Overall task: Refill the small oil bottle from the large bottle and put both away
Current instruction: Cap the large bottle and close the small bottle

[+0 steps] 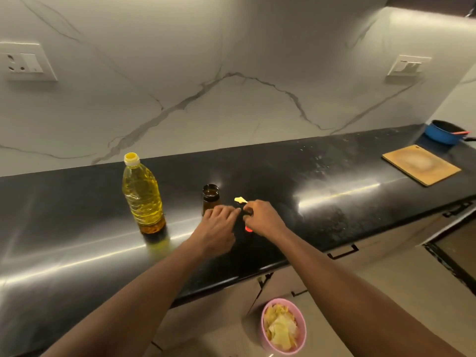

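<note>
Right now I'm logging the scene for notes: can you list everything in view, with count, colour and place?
Large bottle: one, yellow oil, yellow cap on, counter left.
Small bottle: one, brown, open, counter centre.
Yellow piece: one, by the right hand.
Red object: one, partly hidden under the right hand.
Board: one, wooden, counter right.
Pan: one, blue, far right.
Bin: one, pink, floor, holding scraps.
Sockets: two plates, white, wall.
Hands: left, right, beside the small bottle.

Home kitchen; black countertop (322,176); marble backsplash (231,60); cutting board (421,164); pan (444,132)
</note>
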A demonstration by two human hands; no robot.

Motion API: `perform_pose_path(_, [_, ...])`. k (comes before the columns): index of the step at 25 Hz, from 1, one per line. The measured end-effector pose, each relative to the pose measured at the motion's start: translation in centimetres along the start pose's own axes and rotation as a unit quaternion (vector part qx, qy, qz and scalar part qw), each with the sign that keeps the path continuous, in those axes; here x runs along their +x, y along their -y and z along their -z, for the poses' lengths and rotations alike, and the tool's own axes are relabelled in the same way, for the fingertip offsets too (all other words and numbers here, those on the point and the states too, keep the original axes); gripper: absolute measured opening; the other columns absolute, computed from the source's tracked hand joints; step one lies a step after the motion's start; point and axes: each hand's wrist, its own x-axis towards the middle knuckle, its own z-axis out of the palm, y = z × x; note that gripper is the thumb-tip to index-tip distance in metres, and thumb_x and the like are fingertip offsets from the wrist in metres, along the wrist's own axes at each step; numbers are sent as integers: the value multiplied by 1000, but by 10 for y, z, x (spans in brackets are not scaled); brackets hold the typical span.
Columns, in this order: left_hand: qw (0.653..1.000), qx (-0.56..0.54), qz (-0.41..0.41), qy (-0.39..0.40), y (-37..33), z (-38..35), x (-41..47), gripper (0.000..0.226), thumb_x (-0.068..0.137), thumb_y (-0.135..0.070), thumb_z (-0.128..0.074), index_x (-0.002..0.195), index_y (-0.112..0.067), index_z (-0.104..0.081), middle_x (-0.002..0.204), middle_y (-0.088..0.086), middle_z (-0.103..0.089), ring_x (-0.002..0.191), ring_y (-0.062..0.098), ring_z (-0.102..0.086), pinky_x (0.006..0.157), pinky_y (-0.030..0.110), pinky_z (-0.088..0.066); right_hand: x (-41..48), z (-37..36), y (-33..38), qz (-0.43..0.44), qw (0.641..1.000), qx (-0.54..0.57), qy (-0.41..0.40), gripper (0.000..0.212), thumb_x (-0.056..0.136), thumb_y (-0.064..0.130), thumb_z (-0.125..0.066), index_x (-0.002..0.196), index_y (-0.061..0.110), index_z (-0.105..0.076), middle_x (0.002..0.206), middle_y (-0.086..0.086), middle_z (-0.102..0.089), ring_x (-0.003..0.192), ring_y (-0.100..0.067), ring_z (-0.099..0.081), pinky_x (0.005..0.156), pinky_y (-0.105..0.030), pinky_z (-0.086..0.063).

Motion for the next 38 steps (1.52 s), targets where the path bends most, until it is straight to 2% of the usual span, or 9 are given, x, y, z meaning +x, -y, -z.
perform_pose_path(6, [989, 2, 48, 142, -6, -60, 3, 74, 105, -44, -37, 165, -18, -3, 173, 7, -9, 160, 27, -7, 129, 48, -11, 6, -32, -28, 1, 984, -122, 130, 60, 95, 27, -66, 152, 21, -49, 149, -5, -51, 137, -27, -47, 110, -45, -48])
perform_pose_path(12, [992, -18, 76, 101, 6, -61, -13, 69, 105, -43, -40, 164, -20, -15, 169, 5, -23, 156, 26, -18, 128, 47, -19, 16, -39, -19, 7, 976, -173, 129, 40, 91, 22, -74, 130, 20, -67, 127, -7, -64, 115, -24, -64, 96, -40, -57])
perform_pose_path(17, [988, -71, 31, -130, 26, -7, -40, 36, 95, -29, -62, 130, -21, -61, 132, 1, -61, 117, 24, -58, 93, 40, -50, 17, 10, 31, 31, 998, -31, 53, 20, 83, 28, -80, 100, 18, -76, 89, 3, -70, 82, -11, -67, 76, -28, -54])
perform_pose_path(22, [916, -147, 80, -365, 68, 74, -69, 17, 92, -16, -69, 107, -17, -62, 116, -3, -56, 86, 11, -59, 59, 30, -54, 28, 76, 137, 170, 975, 138, 21, 19, 82, 25, -83, 93, 17, -70, 87, 2, -70, 82, -9, -69, 75, -28, -60])
perform_pose_path(24, [873, -157, 139, -440, 82, 99, -76, 22, 88, -19, -70, 107, -19, -58, 120, -1, -51, 88, 14, -58, 58, 27, -50, 34, 83, 173, 217, 961, 173, -8, 21, 81, 26, -84, 91, 14, -70, 84, 0, -71, 79, -14, -71, 73, -31, -62])
perform_pose_path(26, [848, -142, 186, -475, 96, 115, -82, 36, 83, -20, -73, 115, -17, -58, 127, 5, -47, 107, 22, -57, 75, 31, -52, 41, 78, 206, 240, 951, 191, -47, 22, 77, 27, -86, 84, 14, -69, 79, 0, -70, 73, -14, -69, 66, -30, -59])
perform_pose_path(30, [870, -181, 279, -365, 122, 129, -79, 71, 85, -34, -80, 144, -12, -49, 143, 12, -47, 134, 29, -41, 111, 38, -33, 53, 49, 249, 264, 938, 197, -106, 22, 81, 26, -86, 81, 12, -68, 79, -3, -71, 72, -16, -69, 65, -33, -59])
perform_pose_path(33, [883, -239, 303, -267, 129, 129, -72, 68, 85, -40, -81, 143, -19, -53, 137, 9, -55, 129, 29, -48, 107, 50, -45, 60, 28, 256, 282, 944, 147, -83, 25, 86, 27, -84, 100, 10, -72, 102, -8, -77, 93, -22, -74, 80, -40, -63])
perform_pose_path(38, [878, -261, 283, -284, 136, 131, -72, 44, 88, -33, -81, 126, -17, -67, 115, 6, -63, 106, 24, -62, 92, 46, -55, 69, 25, 259, 337, 938, 79, -26, 38, 93, 19, -76, 129, 11, -70, 125, -12, -73, 105, -25, -73, 91, -38, -61])
